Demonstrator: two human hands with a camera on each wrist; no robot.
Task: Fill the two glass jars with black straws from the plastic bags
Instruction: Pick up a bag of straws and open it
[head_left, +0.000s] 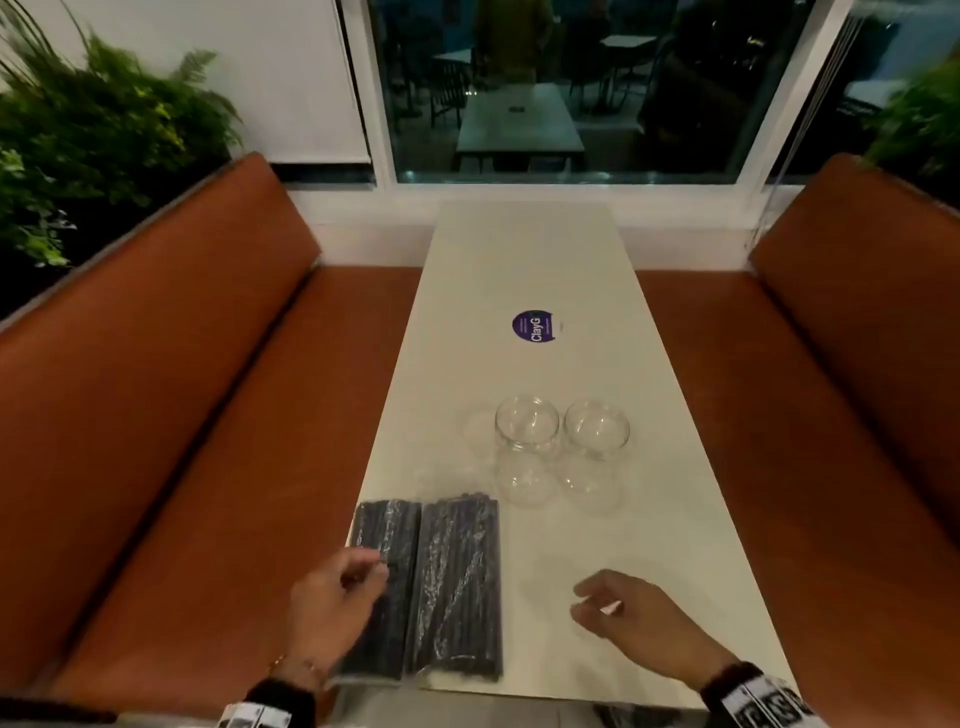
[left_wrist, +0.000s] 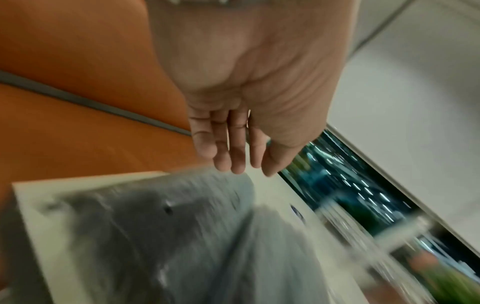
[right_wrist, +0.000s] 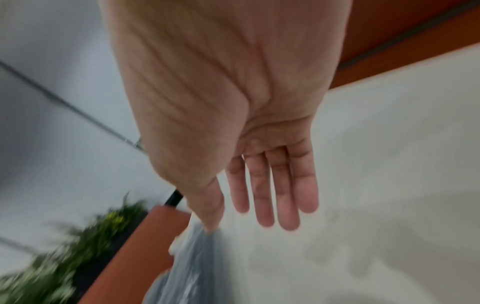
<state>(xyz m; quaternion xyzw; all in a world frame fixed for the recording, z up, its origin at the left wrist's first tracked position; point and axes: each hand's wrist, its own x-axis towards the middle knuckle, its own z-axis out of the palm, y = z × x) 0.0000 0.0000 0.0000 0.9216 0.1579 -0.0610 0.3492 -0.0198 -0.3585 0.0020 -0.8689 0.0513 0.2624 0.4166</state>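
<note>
Two clear plastic bags of black straws lie side by side at the near left of the white table (head_left: 571, 571): the left bag (head_left: 382, 525) and the right bag (head_left: 460, 582). Two empty glass jars stand mid-table, one on the left (head_left: 526, 423), one on the right (head_left: 596, 427). My left hand (head_left: 332, 592) hovers over the left bag, its fingers (left_wrist: 228, 150) straight and holding nothing above the blurred bags (left_wrist: 155, 236). My right hand (head_left: 618, 608) hovers over bare table to the right of the bags, fingers (right_wrist: 272, 193) straight; a bag's edge (right_wrist: 197, 267) shows below the thumb.
Orange bench seats (head_left: 182, 415) flank the table on both sides. A round purple sticker (head_left: 535, 326) sits beyond the jars. A window (head_left: 571, 88) closes the far end, and green plants (head_left: 78, 145) stand behind the left bench.
</note>
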